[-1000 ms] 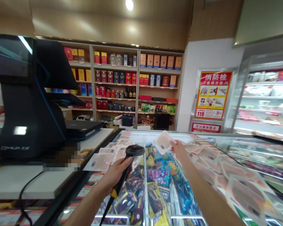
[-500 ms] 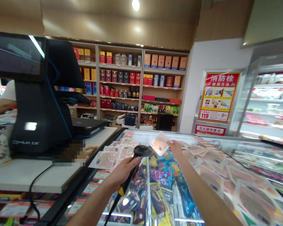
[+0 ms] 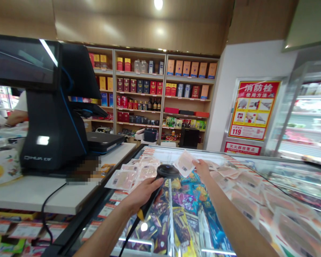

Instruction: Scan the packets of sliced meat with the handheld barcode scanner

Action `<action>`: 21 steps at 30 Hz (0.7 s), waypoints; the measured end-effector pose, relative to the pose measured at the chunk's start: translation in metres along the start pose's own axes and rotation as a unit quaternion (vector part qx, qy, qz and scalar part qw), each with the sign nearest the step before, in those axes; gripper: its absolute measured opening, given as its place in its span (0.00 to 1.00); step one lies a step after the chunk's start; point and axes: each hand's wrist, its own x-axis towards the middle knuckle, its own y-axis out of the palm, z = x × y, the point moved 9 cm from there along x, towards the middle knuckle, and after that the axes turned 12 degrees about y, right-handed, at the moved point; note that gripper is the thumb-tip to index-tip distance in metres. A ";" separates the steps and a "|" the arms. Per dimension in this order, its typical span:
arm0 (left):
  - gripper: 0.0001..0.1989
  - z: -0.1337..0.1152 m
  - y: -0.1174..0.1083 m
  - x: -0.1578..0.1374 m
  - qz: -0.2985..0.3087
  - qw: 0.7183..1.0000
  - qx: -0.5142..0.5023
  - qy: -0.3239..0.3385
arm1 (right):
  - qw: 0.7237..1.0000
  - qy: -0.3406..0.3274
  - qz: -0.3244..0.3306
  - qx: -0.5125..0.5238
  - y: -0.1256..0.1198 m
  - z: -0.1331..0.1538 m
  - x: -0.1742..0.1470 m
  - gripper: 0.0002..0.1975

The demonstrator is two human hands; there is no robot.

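My left hand is wrapped round the handle of a black barcode scanner with a yellow trigger and a cable trailing down. Just right of the scanner's head, a flat clear packet with a small dark label hangs above the freezer's glass top. My right hand pinches that packet by its right edge. Similar flat packets lie on the glass to the left. A larger spread of them covers the right side, beside my right forearm.
Beneath the glass of the chest freezer are colourful ice-cream wrappers. At left, a black checkout terminal stands on a white counter. Boxed goods fill shelves behind. Another person's arm shows at far left.
The packet has tilted, so its dark label now faces me beside the scanner head. The whole view has shifted slightly, with things appearing further right. Both hands keep their holds.
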 end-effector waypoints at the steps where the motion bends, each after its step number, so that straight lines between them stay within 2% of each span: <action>1: 0.17 -0.001 -0.001 0.001 0.000 1.000 0.003 0.004 | 1.000 0.002 -0.002 -0.001 -0.001 -0.001 0.001 0.09; 5: 0.18 -0.007 -0.016 0.002 -0.035 0.999 0.032 0.019 | 1.000 0.019 0.001 -0.003 0.000 -0.005 -0.002 0.08; 9: 0.19 -0.010 -0.053 0.000 -0.109 0.989 0.097 0.027 | 0.998 0.046 0.034 -0.002 0.016 -0.011 -0.011 0.06; 17: 0.21 -0.001 -0.136 -0.029 -0.249 0.959 0.135 0.007 | 0.986 0.081 0.144 -0.001 0.083 -0.021 -0.036 0.05; 21: 0.21 0.003 -0.162 -0.048 -0.284 0.949 0.140 -0.004 | 0.981 0.087 0.171 -0.023 0.120 -0.025 -0.040 0.09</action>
